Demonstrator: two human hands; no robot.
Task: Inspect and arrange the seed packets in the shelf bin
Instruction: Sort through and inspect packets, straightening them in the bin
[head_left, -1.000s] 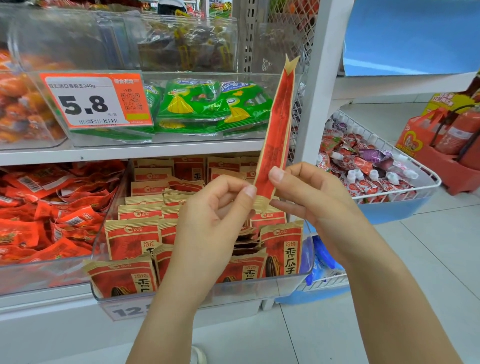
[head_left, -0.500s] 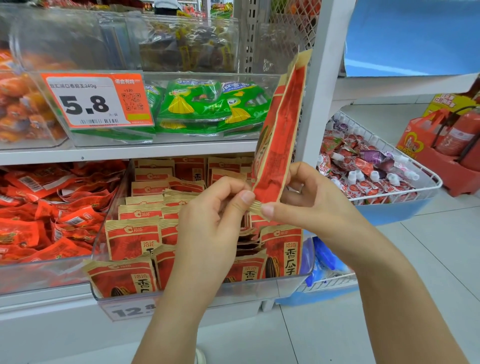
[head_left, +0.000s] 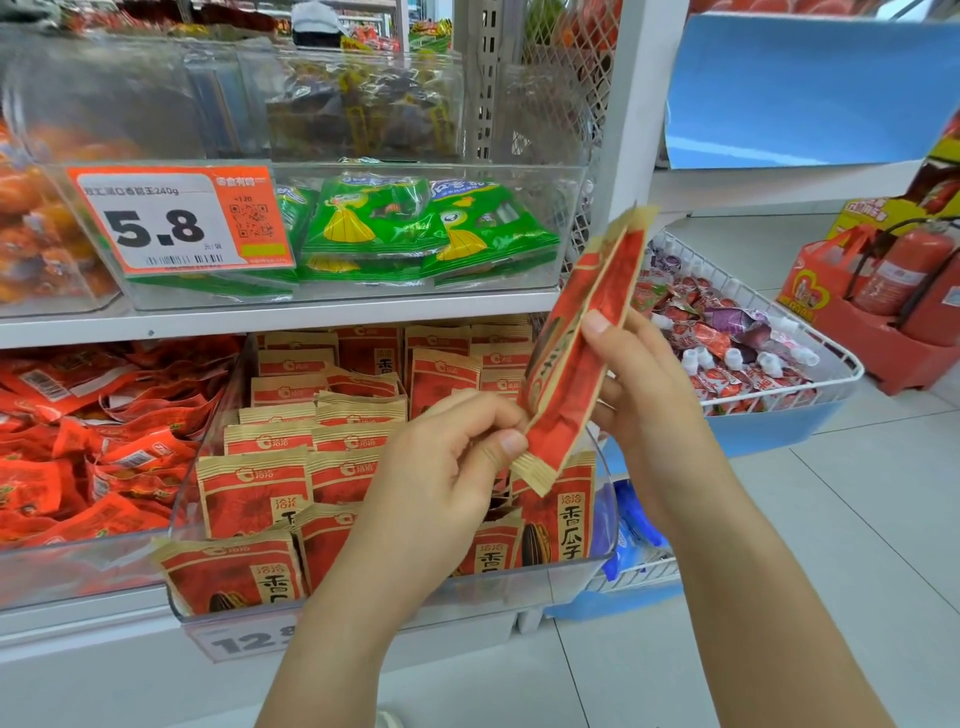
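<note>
— How many packets were off the shelf?

— One seed packet, at centre right of the frame, tilted edge-on above the clear bin. Two hands held it.

— Where did the fingers sit?

— The left hand pinched its lower end between thumb and forefinger; the right hand curled behind its middle, thumb on the front edge.

— And the bin?

— Over a dozen matching packets stood in rows (rear ones too overlapped to count).
</note>
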